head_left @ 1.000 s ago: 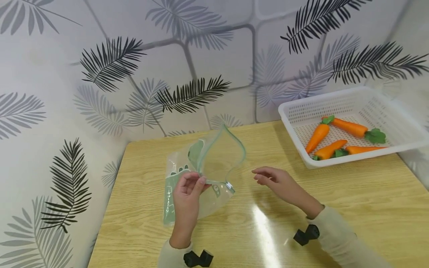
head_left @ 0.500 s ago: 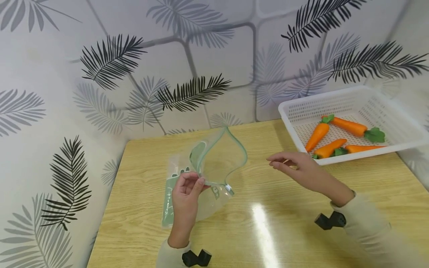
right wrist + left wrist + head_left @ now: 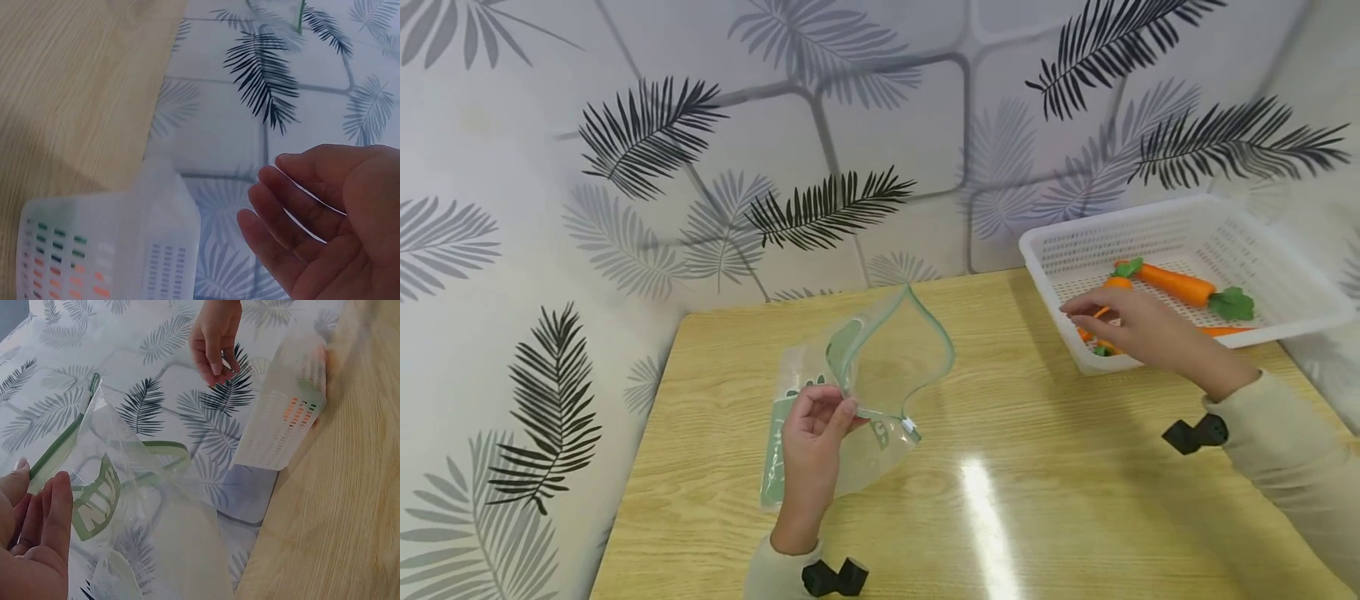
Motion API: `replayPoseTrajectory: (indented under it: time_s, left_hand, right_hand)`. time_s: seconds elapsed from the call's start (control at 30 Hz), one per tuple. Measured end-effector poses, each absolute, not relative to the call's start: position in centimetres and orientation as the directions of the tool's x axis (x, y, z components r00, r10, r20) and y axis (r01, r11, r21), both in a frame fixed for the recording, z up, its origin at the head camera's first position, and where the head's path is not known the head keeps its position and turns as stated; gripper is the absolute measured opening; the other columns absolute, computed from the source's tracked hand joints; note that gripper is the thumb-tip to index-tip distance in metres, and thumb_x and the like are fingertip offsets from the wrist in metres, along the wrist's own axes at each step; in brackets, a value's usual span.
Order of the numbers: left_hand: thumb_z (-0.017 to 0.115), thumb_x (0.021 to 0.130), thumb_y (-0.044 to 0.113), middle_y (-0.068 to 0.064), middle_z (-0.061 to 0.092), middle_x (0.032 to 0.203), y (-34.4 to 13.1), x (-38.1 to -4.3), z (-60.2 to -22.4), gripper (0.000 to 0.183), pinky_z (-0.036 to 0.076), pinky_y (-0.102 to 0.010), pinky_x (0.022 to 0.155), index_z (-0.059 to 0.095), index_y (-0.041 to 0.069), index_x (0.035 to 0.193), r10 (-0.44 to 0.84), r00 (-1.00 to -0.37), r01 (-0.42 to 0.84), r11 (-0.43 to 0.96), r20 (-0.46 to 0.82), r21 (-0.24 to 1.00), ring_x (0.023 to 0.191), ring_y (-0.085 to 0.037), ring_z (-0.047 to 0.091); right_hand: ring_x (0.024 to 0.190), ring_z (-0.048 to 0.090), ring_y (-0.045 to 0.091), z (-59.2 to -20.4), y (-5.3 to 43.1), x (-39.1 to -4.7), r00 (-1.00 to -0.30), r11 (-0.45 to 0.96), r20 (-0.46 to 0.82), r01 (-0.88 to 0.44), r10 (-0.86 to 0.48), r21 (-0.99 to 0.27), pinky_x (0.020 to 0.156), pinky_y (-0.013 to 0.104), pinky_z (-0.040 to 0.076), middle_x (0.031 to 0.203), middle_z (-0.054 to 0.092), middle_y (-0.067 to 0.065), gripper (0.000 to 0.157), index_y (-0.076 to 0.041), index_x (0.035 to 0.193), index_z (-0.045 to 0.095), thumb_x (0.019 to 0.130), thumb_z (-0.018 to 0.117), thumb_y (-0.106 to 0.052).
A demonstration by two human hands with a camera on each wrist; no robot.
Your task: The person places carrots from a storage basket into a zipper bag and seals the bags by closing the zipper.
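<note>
A clear zip bag with green print stands with its mouth spread apart over the table. My left hand pinches the bag's near rim between thumb and fingers; the left wrist view shows the same pinch on the green zip edge. A white slider sits at the rim's right end. My right hand hovers over the near left part of a white basket, fingers loosely bent and holding nothing. Below it, some carrots are partly hidden. One whole carrot with green leaves lies farther back.
The basket stands at the right rear of the wooden table, by the patterned wall. Another carrot lies along its near side. Its raised left rim is close to my right hand.
My right hand has moved right and away from me, from beside the bag to above the basket. My left hand keeps holding the bag in nearly the same place.
</note>
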State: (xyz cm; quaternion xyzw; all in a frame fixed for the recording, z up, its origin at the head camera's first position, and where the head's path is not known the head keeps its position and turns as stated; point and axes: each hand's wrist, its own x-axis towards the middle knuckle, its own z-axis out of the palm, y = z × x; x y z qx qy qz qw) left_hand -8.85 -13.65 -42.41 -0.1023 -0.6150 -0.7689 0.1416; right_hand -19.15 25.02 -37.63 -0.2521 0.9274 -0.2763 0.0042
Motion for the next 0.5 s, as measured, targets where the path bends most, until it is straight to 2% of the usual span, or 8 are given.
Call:
replayPoseTrajectory:
  time_s: [0.17,0.3,0.5]
  left_hand:
    - [0.057,0.083,-0.004,-0.011,0.053,0.085,-13.8,-8.8,-42.4,0.019,0.053,-0.042,0.069,0.046,-0.007,0.098,-0.086,-0.940,0.342,-0.209,0.332,0.916,0.075,-0.019,0.060]
    - [0.058,0.083,-0.002,-0.012,0.054,0.085,-13.8,-8.8,-42.4,0.020,0.053,-0.042,0.069,0.047,-0.007,0.098,-0.081,-0.943,0.334,-0.212,0.324,0.918,0.075,-0.020,0.060]
    - [0.057,0.083,-0.003,-0.014,0.053,0.087,-13.8,-8.7,-42.5,0.019,0.052,-0.043,0.070,0.046,-0.008,0.098,-0.071,-0.941,0.337,-0.213,0.330,0.917,0.077,-0.021,0.058]
  right_hand:
    - [0.085,0.056,0.012,-38.6,27.0,-21.0,-0.867,0.772,0.081,-0.476,-0.491,-0.420,0.070,0.031,0.050,0.101,0.060,-0.002,0.022,-0.012,0.106,0.061,0.085,0.060,-0.020]
    - [0.088,0.057,0.020,-39.3,28.1,-22.1,-0.845,0.775,0.015,-0.498,-0.535,-0.389,0.072,0.036,0.051,0.098,0.061,0.002,0.024,-0.008,0.104,0.062,0.080,0.065,-0.009]
    - [0.091,0.058,0.028,-40.2,29.4,-23.2,-0.809,0.787,-0.121,-0.507,-0.575,-0.351,0.074,0.041,0.051,0.098,0.063,0.006,0.026,-0.008,0.101,0.064,0.076,0.069,-0.013]
